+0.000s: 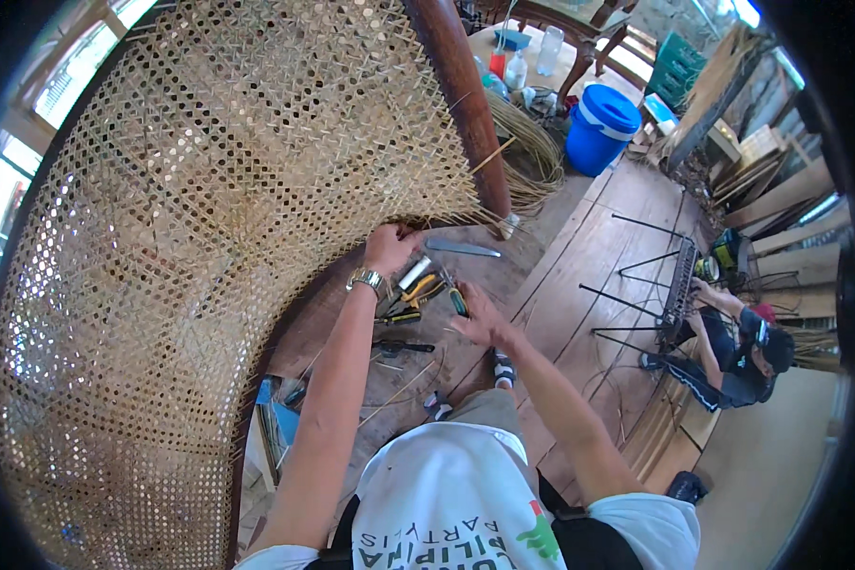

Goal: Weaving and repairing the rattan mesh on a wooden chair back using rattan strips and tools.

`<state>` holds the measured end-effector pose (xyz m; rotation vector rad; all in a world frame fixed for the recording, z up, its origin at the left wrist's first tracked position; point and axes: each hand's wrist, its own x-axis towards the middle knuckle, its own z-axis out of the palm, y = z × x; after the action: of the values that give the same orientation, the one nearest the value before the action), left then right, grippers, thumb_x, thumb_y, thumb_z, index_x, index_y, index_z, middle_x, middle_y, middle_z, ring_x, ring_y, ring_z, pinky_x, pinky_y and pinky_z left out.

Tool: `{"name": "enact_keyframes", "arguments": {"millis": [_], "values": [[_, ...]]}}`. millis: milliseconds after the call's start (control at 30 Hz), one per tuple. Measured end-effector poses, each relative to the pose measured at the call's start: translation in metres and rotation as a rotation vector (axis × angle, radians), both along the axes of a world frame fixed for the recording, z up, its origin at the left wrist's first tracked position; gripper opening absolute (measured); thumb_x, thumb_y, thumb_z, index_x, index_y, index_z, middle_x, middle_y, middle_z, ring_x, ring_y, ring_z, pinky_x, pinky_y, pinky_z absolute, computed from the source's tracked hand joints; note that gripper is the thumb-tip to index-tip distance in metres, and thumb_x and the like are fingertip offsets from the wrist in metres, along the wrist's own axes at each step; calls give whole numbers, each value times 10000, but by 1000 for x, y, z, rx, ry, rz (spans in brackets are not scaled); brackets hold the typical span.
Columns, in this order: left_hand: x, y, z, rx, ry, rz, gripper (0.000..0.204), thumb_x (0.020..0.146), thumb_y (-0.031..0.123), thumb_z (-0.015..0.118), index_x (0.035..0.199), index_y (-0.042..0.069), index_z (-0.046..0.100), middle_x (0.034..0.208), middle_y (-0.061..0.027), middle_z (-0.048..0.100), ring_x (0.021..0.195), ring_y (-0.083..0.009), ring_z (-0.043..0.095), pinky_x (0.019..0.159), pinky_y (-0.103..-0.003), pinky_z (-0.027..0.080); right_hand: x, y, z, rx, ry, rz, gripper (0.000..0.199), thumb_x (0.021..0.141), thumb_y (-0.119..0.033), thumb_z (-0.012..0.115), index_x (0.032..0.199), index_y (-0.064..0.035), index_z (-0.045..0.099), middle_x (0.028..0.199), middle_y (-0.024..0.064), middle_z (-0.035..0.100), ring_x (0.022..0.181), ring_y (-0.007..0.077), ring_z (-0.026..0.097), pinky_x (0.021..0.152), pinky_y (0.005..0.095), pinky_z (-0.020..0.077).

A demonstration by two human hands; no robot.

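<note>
The left hand (389,249) pinches the woven cane panel's (218,237) edge — the right hand (480,321), fingers spread, reaches for the tools (418,294) (sharp ones) — it might get poked.

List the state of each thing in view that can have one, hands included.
Left hand: wearing a wristwatch, fingers pinching at the lower edge of the weave.
Right hand: open, reaching over the tools, holding nothing.
Large woven cane chair panel: tilted up, loose strand ends at its lower edge.
Blue plastic bucket: upright, lid on.
Hand tools on the wooden floor: lying flat, scattered.
Coil of loose cane strips: lying on the floor.
</note>
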<state>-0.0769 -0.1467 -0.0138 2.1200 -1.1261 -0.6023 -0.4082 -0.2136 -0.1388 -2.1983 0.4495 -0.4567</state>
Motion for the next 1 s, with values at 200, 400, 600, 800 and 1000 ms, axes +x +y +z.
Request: {"name": "enact_keyframes", "arguments": {"millis": [200,400,600,800,1000], "values": [[1,24,-27,-138,429,118,367,1161,395,966,1111,33,996,991,-73,963,896,-187,869,852,-420,657,53,67,69,673,-108,-141,709,1185,-359,869,1746,-22,595,1265,86,769,1137,199,755,1021,421,639],[-1,34,-24,-118,563,174,141,1176,168,942,1128,38,913,1062,-2,880,889,-124,776,811,-359,641,80,77,83,451,-108,-217,705,1191,-354,838,1753,-10,589,1183,90,830,1066,193,784,1015,405,646],[-11,42,-15,-204,729,203,219,1180,213,971,1054,49,901,1001,-2,865,850,-116,766,771,-347,612,90,81,87,600,-105,-223,652,1175,-416,868,1626,2,651,1122,153,897,974,233,863,928,438,689],[-6,45,-25,-286,817,243,242,1161,225,1005,1034,41,914,980,-3,871,829,-114,753,746,-348,592,97,86,99,574,-89,-231,625,1163,-401,872,1590,1,659,1106,187,890,960,274,862,926,468,690],[-20,44,-18,-232,741,256,229,1135,224,977,1007,36,947,947,-4,857,783,-113,708,713,-391,596,90,85,95,469,-112,-282,516,1164,-341,865,1517,-22,664,1039,140,823,933,224,802,868,460,663]]}}
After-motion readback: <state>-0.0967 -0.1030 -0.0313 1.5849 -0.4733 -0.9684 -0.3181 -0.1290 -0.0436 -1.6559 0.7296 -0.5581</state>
